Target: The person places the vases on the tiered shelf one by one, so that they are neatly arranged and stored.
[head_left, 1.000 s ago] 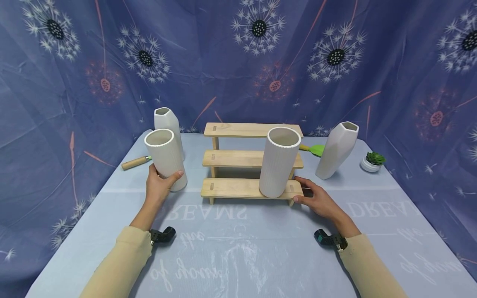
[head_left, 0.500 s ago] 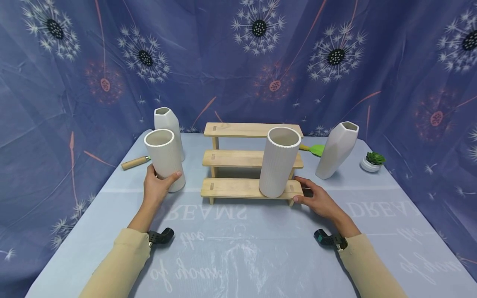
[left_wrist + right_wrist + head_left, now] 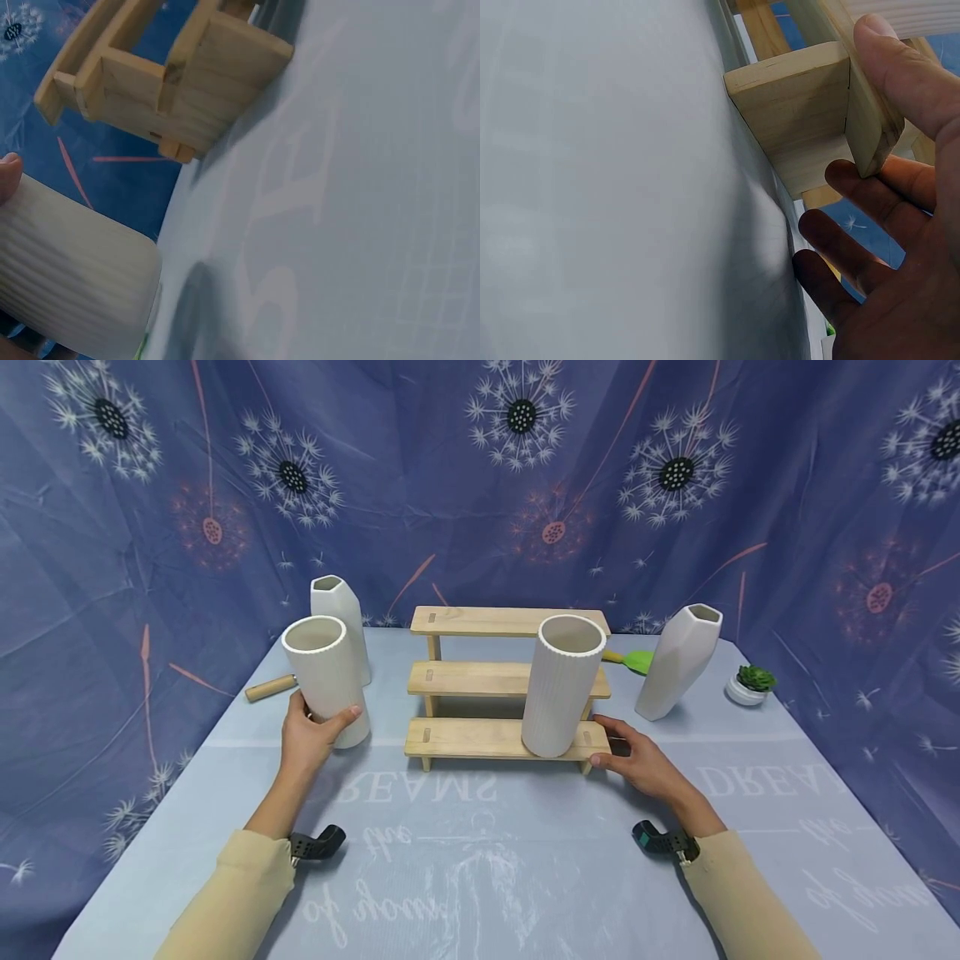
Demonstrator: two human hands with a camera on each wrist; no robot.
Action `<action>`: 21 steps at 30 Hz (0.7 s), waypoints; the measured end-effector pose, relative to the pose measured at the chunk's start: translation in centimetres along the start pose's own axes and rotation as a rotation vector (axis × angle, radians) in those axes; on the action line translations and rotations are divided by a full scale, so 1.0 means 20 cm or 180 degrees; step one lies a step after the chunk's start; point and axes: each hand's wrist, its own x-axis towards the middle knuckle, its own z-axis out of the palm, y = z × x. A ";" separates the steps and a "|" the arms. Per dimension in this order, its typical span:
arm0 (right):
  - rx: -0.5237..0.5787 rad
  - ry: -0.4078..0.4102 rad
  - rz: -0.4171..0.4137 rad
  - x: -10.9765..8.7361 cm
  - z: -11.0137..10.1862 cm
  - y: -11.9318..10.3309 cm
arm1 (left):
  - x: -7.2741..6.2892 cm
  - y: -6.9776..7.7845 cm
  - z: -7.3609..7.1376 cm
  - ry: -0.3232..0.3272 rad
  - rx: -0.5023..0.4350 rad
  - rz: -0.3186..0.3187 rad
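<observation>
My left hand grips a white ribbed cylindrical vase low on its side, at the left of the table. In the left wrist view the thumb lies against the ribbed vase, whose base is close over the cloth. A second ribbed vase stands upright on the lowest step of a three-step wooden shelf. At that step's right end, my right hand pinches the plank; in the right wrist view the thumb is on one face and the index finger curls behind the end.
Behind the held vase stands a white angular vase. A wooden-handled tool lies to its left. Past the shelf's right end are a green trowel, another angular vase and a small potted succulent. A patterned curtain hangs behind the table.
My left hand and the ribbed vase have shifted slightly left, and the wrist has come a little closer to me. The right hand and shelf look unchanged.
</observation>
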 end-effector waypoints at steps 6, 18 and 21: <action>-0.0005 0.0010 -0.0062 0.00 0.00 0.00 | -0.04 0.06 -0.01 -0.0095 -0.0066 0.0034; 0.0014 0.0018 -0.0176 0.00 0.00 0.01 | -0.13 0.19 0.01 -0.0229 -0.0173 0.0132; -0.0005 0.0008 -0.0136 0.00 0.00 0.01 | -0.15 0.22 0.02 -0.0301 -0.0205 0.0159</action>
